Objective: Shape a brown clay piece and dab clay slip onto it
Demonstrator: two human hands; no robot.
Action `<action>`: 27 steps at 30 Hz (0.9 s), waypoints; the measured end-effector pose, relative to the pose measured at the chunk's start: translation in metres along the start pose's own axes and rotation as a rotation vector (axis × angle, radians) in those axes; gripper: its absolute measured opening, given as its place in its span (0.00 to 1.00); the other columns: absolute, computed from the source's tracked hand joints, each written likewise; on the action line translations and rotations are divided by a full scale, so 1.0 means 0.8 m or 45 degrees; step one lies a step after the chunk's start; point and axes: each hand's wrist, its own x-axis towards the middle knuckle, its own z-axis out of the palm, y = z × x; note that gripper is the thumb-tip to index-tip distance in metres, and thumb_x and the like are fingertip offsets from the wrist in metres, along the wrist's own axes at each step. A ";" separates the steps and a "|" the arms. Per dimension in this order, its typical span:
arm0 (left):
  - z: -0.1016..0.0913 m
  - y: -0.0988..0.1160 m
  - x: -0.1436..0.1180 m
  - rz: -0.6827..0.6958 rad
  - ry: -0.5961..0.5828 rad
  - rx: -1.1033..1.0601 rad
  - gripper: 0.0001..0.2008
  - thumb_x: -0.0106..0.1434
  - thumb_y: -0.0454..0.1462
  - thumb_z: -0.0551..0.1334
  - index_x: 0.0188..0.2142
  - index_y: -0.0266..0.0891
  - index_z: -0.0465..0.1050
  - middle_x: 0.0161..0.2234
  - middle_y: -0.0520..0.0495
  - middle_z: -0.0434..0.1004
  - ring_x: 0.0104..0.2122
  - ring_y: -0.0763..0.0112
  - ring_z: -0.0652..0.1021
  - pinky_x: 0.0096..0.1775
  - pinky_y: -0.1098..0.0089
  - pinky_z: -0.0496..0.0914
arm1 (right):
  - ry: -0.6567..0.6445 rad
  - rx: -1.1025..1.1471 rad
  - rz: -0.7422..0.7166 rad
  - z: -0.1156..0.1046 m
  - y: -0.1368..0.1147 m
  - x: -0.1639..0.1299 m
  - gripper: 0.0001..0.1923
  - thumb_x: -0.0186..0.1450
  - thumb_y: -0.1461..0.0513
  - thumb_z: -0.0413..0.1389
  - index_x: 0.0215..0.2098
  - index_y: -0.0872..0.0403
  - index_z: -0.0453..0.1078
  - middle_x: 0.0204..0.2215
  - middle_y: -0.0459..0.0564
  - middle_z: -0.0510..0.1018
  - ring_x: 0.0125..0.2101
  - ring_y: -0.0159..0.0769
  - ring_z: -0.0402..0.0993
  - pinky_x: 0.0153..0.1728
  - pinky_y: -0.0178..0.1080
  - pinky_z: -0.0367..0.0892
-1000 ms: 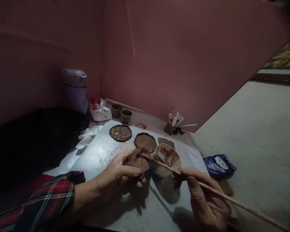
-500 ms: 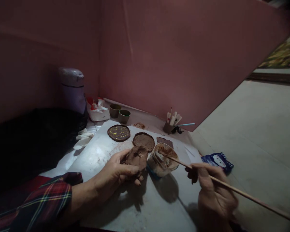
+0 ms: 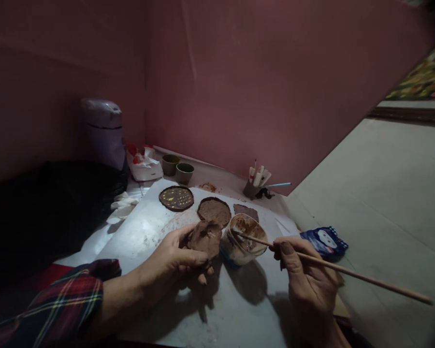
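Note:
My left hand (image 3: 181, 253) is closed around a lump of brown clay (image 3: 205, 238) with a hollowed, wet-looking top, lifted above the white paper. My right hand (image 3: 306, 275) grips a long thin wooden stick (image 3: 351, 273), possibly a brush. Its far end reaches into a clay-smeared tub (image 3: 243, 241), where the tip is hard to make out. The tub stands just right of the clay lump. Behind them lie a round brown clay disc with a raised rim (image 3: 213, 211) and a darker disc with yellow marks (image 3: 176, 198).
A flat brown clay piece (image 3: 245, 211) lies behind the tub. Two green cups (image 3: 184, 173), a pot of tools (image 3: 253, 188) and a white packet (image 3: 145, 166) stand near the pink wall. White gloves (image 3: 122, 208) lie left; a blue packet (image 3: 325, 241) lies right.
My right hand has moved left with the stick, whose end now lies farther left inside the tub. My left hand keeps the clay lump in nearly the same place. The view has shifted slightly.

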 end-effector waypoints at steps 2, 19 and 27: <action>0.001 0.000 -0.001 0.000 0.000 -0.001 0.27 0.48 0.29 0.64 0.50 0.33 0.67 0.32 0.46 0.73 0.27 0.70 0.76 0.24 0.74 0.71 | -0.057 -0.001 0.022 0.000 -0.002 0.000 0.10 0.66 0.57 0.54 0.31 0.53 0.72 0.23 0.44 0.71 0.23 0.28 0.66 0.23 0.31 0.62; 0.000 -0.001 -0.003 -0.023 -0.093 0.020 0.27 0.49 0.28 0.64 0.51 0.33 0.68 0.31 0.45 0.74 0.27 0.69 0.77 0.23 0.75 0.70 | 0.412 0.849 0.556 -0.003 -0.002 0.010 0.10 0.57 0.56 0.63 0.29 0.55 0.72 0.23 0.45 0.75 0.19 0.30 0.73 0.17 0.31 0.66; 0.001 -0.003 -0.001 -0.016 -0.084 0.024 0.24 0.48 0.29 0.64 0.47 0.31 0.69 0.30 0.45 0.74 0.26 0.69 0.76 0.23 0.76 0.70 | -0.135 0.472 0.120 0.013 -0.024 -0.022 0.07 0.66 0.61 0.54 0.35 0.53 0.75 0.22 0.46 0.75 0.22 0.29 0.71 0.22 0.30 0.68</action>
